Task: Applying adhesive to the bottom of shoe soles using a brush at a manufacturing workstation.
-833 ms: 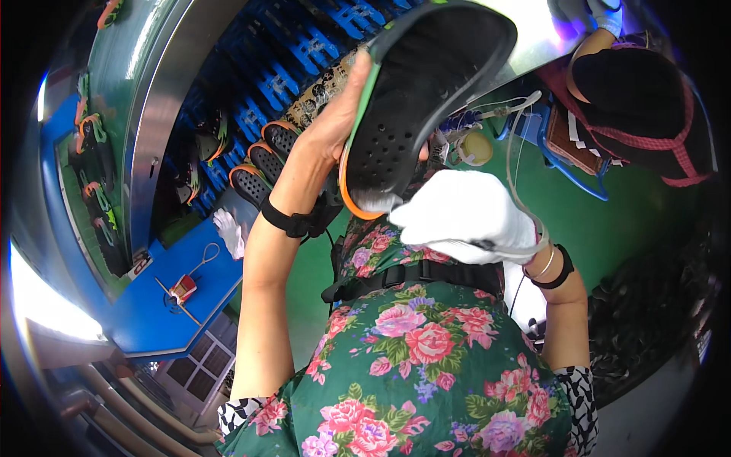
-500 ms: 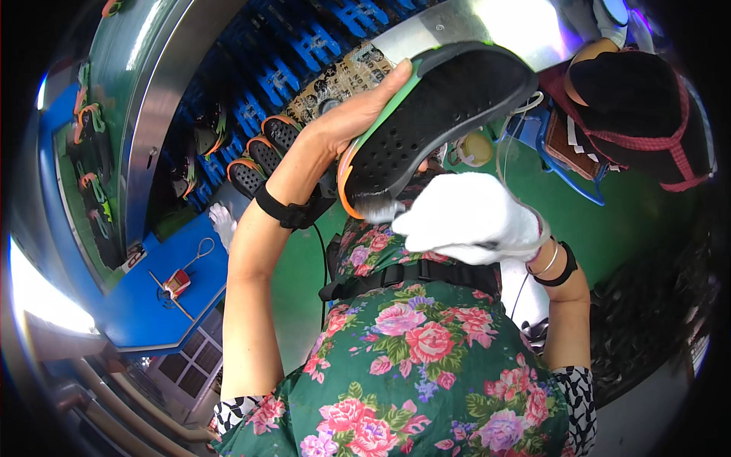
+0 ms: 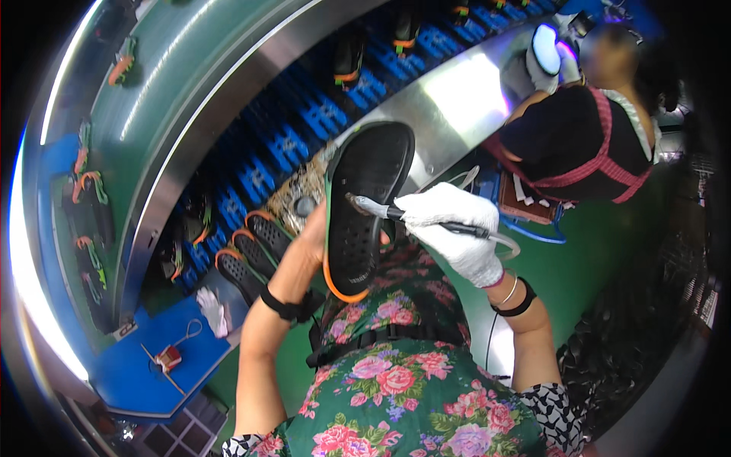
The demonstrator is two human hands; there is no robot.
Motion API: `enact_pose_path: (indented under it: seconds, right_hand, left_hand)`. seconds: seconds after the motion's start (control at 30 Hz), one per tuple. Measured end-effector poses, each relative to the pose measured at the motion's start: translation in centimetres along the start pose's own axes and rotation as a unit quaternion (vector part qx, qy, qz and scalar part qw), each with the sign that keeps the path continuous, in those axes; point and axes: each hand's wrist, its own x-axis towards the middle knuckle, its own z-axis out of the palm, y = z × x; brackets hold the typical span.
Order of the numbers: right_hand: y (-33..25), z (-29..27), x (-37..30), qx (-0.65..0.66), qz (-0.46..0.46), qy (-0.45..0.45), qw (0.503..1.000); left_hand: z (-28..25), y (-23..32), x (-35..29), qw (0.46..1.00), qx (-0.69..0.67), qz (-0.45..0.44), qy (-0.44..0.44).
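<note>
My bare left hand (image 3: 311, 238) grips a black shoe sole (image 3: 375, 156) by its side edge, with its inner face turned up toward me. The sole has small holes and a green and orange rim; my left fingers are mostly behind it. In my right hand (image 3: 457, 228), which wears a white glove, is a brush (image 3: 373, 206) with a black handle, with a clear tube running by it. The brush tip rests on or just over the middle of the sole. Several similar soles (image 3: 265, 228) lie beyond my left forearm.
A conveyor with blue racks (image 3: 324, 118) runs behind a metal ledge (image 3: 434, 126). On the blue table (image 3: 122, 373) at left lie a white glove (image 3: 212, 311) and a small red object (image 3: 167, 358). A co-worker (image 3: 560, 141) sits at the right, near a blue-framed stand (image 3: 525, 217).
The sole has come lower and stands more upright. My right hand has moved up, and the brush has gone from the sole's near end to its middle. My view has turned slightly.
</note>
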Motion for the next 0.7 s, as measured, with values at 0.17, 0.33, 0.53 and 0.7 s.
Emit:
enact_pose_path:
  seconds: [0.17,0.33,0.53,0.7]
  right_hand:
    - [0.0,-0.4,1.7,-0.192,-0.205,-0.055,0.958]
    - [0.6,-0.2,1.3,-0.173,-0.21,-0.121,0.955]
    - [-1.3,0.3,0.0,-0.207,-0.251,-0.089,0.941]
    - [-2.4,1.2,-0.9,-0.234,-0.249,-0.026,0.939]
  left_hand:
    - [-2.5,-3.6,0.8,0.987,-0.084,0.125,0.047]
    - [-2.8,-4.2,-0.8,0.965,0.18,0.126,0.144]
    - [-5.8,-5.8,-1.3,0.962,-0.097,0.236,0.095]
    - [2.5,-4.1,-2.8,0.928,-0.29,0.233,-0.004]
